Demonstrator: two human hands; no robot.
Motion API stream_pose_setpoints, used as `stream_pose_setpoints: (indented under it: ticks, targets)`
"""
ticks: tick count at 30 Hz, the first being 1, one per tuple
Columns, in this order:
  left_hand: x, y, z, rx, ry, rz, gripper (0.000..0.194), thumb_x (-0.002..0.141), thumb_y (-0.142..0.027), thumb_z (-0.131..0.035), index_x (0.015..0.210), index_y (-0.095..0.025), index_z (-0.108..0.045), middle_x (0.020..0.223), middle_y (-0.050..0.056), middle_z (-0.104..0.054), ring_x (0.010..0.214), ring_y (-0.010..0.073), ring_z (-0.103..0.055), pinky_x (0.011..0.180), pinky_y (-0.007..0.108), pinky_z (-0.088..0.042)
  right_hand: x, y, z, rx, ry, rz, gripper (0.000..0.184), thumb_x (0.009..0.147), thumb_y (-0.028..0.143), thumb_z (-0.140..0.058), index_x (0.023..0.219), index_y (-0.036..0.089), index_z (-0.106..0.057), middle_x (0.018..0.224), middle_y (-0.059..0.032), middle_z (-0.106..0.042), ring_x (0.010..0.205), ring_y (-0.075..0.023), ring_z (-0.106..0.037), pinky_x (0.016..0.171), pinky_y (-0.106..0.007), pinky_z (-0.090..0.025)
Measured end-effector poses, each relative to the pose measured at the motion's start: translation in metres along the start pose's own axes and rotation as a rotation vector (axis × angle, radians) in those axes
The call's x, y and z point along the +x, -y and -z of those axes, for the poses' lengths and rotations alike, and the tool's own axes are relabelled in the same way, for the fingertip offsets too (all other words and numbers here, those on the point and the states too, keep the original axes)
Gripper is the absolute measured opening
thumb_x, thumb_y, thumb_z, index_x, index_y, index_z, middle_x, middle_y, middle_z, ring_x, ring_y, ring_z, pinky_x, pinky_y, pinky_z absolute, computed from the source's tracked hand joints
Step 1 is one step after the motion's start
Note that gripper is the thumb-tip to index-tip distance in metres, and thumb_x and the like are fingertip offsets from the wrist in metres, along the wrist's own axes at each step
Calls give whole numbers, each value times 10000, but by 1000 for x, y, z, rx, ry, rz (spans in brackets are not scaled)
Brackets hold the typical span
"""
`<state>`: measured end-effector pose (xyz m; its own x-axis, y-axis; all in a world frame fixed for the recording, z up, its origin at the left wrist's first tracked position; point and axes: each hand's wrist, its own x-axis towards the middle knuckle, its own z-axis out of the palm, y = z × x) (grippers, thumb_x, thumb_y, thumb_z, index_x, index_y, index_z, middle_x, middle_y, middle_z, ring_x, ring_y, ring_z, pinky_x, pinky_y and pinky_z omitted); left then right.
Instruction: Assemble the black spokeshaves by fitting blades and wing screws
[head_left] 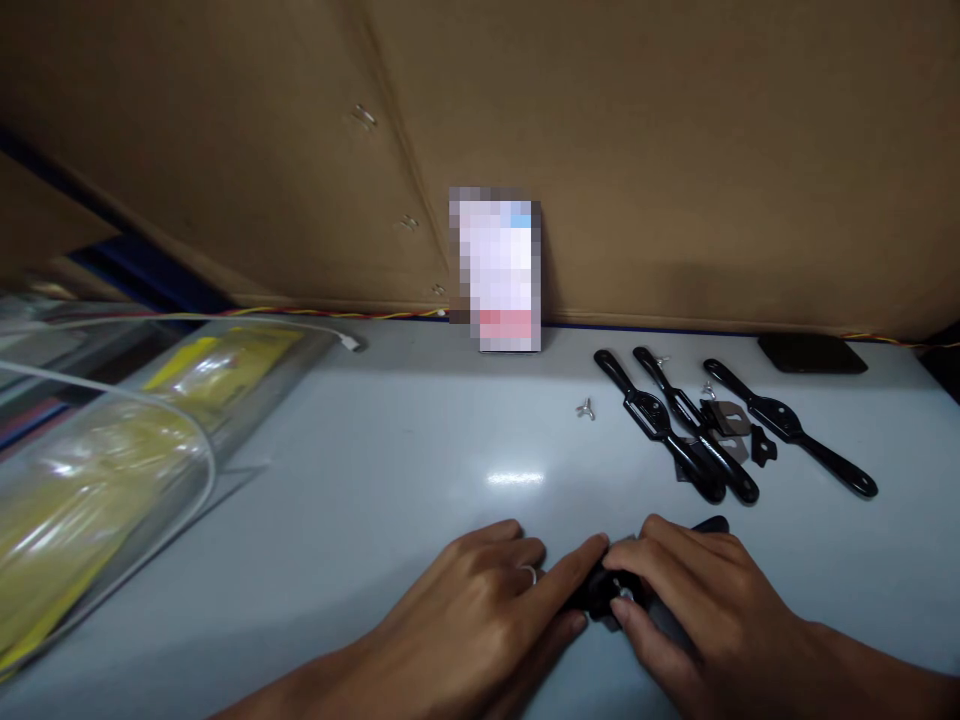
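Observation:
Both my hands rest low on the pale table [420, 440], closed around one black two-handled metal tool [604, 590]. My left hand [480, 610], with a ring on one finger, pinches its left side. My right hand [690, 590] covers its right side, and a black handle tip sticks out behind the knuckles. Most of the tool is hidden under my fingers. Three more black tools of the same kind [679, 425] lie further back on the right, with small metal plates [727, 415] among them. A small wing nut [586, 408] lies alone to their left.
A brown cardboard wall [600, 150] closes off the back. A blurred white card [496, 270] leans against it. Clear plastic bags with yellow contents [97, 450] lie at the left. A white cable [300, 325] and a dark flat object [812, 353] lie near the back edge.

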<state>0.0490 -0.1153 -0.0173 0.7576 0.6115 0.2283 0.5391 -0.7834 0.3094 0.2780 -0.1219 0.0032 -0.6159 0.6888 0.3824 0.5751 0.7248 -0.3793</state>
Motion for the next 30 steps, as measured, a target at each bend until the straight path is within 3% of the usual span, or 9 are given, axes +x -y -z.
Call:
stream_pose_setpoints:
  ticks: [4, 10, 13, 19, 25, 30]
  targets:
    - [-1, 1, 0, -25, -24, -4, 371, 1091, -238, -316, 1436, -149, -417, 756, 25, -638, 585, 208, -585, 540, 350, -459, -3, -3, -1, -37, 25, 37, 335, 1049, 163, -392, 846, 173, -658, 744, -16, -622, 628, -158, -586, 546, -310, -424]
    - [1, 2, 2, -16, -40, -16, 376, 1098, -240, -281, 1437, -146, -414, 749, 22, -643, 575, 206, -589, 530, 348, -456, 2, -1, 2, -49, 31, 117, 451, 1098, 279, -365, 747, 197, -637, 672, 15, -587, 577, -134, -575, 533, -303, -409]
    - [3, 2, 3, -17, -31, -18, 367, 1100, -240, -281, 1421, -136, -424, 746, 21, -638, 569, 199, -586, 531, 345, -459, 3, 1, 1, -71, 16, 103, 482, 1097, 253, -351, 687, 200, -600, 667, 9, -584, 569, -126, -574, 514, -292, -387]
    - [2, 0, 2, -22, -4, -6, 359, 1096, -249, -310, 1417, -137, -424, 768, 27, -651, 581, 203, -593, 526, 346, -450, -2, -2, -3, -39, -4, 17, 298, 1076, 206, -399, 929, 165, -655, 724, 5, -658, 614, -142, -611, 569, -302, -424]
    - [1, 1, 2, -19, -21, -1, 368, 1094, -245, -323, 1429, -133, -424, 751, 23, -634, 577, 206, -584, 518, 341, -443, 1, 1, 3, 3, 101, 68, 347, 1052, 200, -388, 813, 191, -639, 726, 1, -620, 630, -142, -579, 546, -291, -405]
    - [2, 2, 3, -12, -29, -8, 366, 1096, -250, -314, 1423, -136, -431, 748, 22, -634, 574, 203, -580, 520, 341, -443, -1, -3, -1, -55, 72, 74, 261, 1005, 133, -459, 800, 185, -612, 734, -2, -603, 633, -142, -551, 540, -289, -371]
